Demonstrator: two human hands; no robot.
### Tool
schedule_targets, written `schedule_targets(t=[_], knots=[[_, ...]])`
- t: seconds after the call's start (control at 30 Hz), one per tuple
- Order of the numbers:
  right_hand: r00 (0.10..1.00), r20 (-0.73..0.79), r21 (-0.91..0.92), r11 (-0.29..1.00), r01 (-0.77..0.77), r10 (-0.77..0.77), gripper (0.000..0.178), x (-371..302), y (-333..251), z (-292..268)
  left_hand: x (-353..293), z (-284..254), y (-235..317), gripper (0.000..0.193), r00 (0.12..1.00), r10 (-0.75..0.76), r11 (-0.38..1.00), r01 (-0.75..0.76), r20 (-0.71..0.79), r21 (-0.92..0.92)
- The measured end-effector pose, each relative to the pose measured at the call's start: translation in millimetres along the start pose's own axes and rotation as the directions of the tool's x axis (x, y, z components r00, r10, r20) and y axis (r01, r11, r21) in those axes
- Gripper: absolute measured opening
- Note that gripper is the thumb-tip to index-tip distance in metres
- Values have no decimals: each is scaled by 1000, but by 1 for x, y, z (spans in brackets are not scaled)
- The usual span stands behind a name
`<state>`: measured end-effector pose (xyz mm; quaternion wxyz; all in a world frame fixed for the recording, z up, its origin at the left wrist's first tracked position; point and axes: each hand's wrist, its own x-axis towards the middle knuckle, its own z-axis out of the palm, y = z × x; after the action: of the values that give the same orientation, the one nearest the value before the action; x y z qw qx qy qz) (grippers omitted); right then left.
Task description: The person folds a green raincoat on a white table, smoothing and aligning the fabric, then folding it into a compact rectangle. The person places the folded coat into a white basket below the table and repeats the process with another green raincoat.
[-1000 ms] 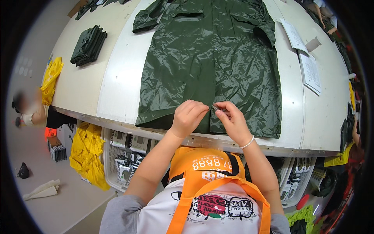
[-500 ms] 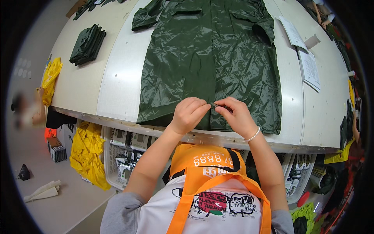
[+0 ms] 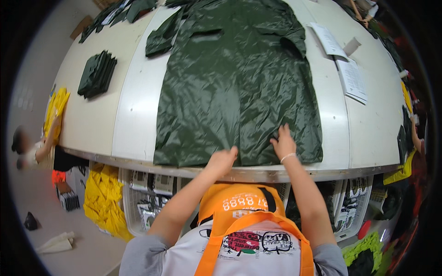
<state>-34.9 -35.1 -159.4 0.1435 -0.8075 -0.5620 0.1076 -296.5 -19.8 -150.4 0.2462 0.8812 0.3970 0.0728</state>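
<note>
A dark green, shiny raincoat point(image 3: 202, 110) lies spread on the table, its hem along the near edge and its front seam running up the middle. My left hand point(image 3: 223, 161) is closed at the hem, just left of that seam, with the coat's edge at its curled fingers; what lies inside the grip is partly hidden. My right hand point(image 3: 284, 143), a beaded bracelet at the wrist, rests on the coat's lower right panel with thumb and fingers apart.
A stack of folded dark green garments point(image 3: 97, 74) sits at the left. Printed sheets point(image 3: 351, 78) and a white roll point(image 3: 352, 46) lie at the right. Under the table are white baskets point(image 3: 125, 198) of packets and yellow garments point(image 3: 103, 198). Another person point(image 3: 41, 149) holds yellow cloth at far left.
My hands have parted from a shared pinch at the front seam. The right moved right and opened on the coat; the left came down toward the hem. The view has shifted slightly.
</note>
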Motion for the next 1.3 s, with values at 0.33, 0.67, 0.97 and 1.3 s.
schedule_targets(t=[0.33, 0.67, 0.97, 1.3], knots=[[816, 540, 380, 925, -19, -205, 13, -177, 30, 0, 85, -29, 33, 26, 996, 47, 970, -27, 74, -243], [813, 505, 719, 380, -582, 290, 30, -123, 222, -163, 134, 87, 55, 82, 996, -36, 977, 52, -81, 207], [912, -266, 132, 949, -285, 311, 20, 225, 418, -127, 86, 33, 84, 71, 979, -127, 988, 109, 159, 113], [979, 196, 733, 671, -113, -49, 84, 309, 237, -66, 247, -13, 81, 27, 870, -403, 885, 293, -282, -362]])
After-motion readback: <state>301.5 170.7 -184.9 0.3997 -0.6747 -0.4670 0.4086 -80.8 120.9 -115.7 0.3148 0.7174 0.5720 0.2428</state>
